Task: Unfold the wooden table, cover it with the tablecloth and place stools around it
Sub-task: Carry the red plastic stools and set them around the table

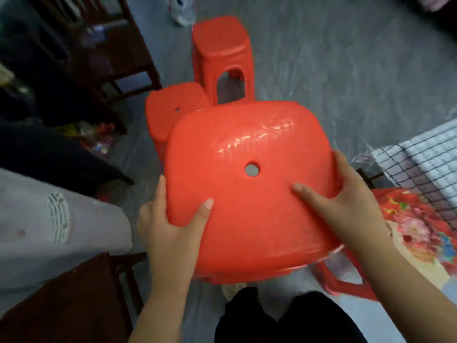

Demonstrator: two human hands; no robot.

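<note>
**Red stool held in both hands.** A red stool (247, 189) is held up above the floor (346, 70), with its seat tilted towards the viewer and its centre hole exposed. The near-left corner is gripped by the left hand (168, 233), thumb laid on the seat and fingers wrapped round the rim. The right edge is gripped likewise by the right hand (346, 206). Just beyond the left hand a second stool (173, 112) is seen standing, and a third stool (222, 50) farther off. A checked tablecloth (425, 159) is draped to the right of the right hand, with a red flowered cloth (420, 231) below it. A dark wooden chair (118, 50) is seen well beyond the left hand.
</note>
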